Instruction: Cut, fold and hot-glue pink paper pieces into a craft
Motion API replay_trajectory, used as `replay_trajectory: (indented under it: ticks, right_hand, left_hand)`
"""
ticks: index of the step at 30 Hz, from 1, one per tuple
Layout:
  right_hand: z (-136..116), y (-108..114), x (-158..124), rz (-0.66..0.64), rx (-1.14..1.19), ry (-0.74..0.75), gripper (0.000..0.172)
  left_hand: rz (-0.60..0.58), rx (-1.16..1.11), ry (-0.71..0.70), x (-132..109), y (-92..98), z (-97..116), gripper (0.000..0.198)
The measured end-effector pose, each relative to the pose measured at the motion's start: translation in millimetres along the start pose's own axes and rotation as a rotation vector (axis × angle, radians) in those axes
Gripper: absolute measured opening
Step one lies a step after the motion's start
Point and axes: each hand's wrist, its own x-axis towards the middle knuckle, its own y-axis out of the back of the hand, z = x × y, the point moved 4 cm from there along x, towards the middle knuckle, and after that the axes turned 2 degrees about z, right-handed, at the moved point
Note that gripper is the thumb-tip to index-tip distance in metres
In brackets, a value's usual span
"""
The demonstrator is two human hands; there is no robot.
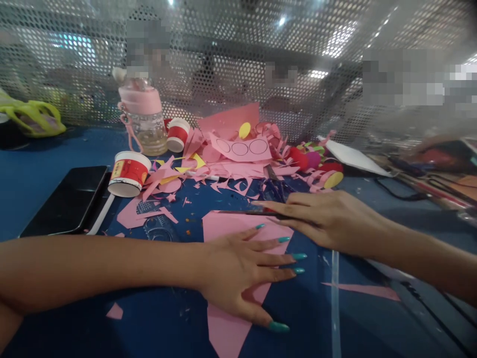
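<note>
A pink sheet of paper with angled edges lies on the blue table. My left hand rests flat on it, palm down and fingers spread, pressing no other thing. Along the paper's far edge lies a long, thin dark tool; its exact kind cannot be made out. My right hand has its fingers closed around the right end of that tool. A narrow pink paper strip lies near my right forearm, and a small pink scrap lies left of the sheet.
Pink paper cuttings are heaped at the back, beside a pink-topped bottle. Two paper cups and a black phone are at the left. A perforated metal screen stands behind, and a clear strip runs down the right.
</note>
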Motion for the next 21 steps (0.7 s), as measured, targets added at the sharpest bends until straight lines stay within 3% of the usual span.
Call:
replay_trajectory:
  ticks: [3, 7, 21]
  right_hand:
    - [-12, -16, 12, -0.003, 0.039, 0.072, 0.036]
    - [-14, -27, 19, -0.037, 0.086, 0.049, 0.038]
    - [-5, -28, 14, -0.014, 0.035, 0.108, 0.036]
  left_hand:
    - [-0.006, -0.002, 0.013, -1, 1.2, 0, 0.066]
    - [-0.052, 0.009, 0.045, -1, 3.7, 1, 0.066]
    - [-0.018, 0.069, 0.010, -1, 4.1, 1, 0.065]
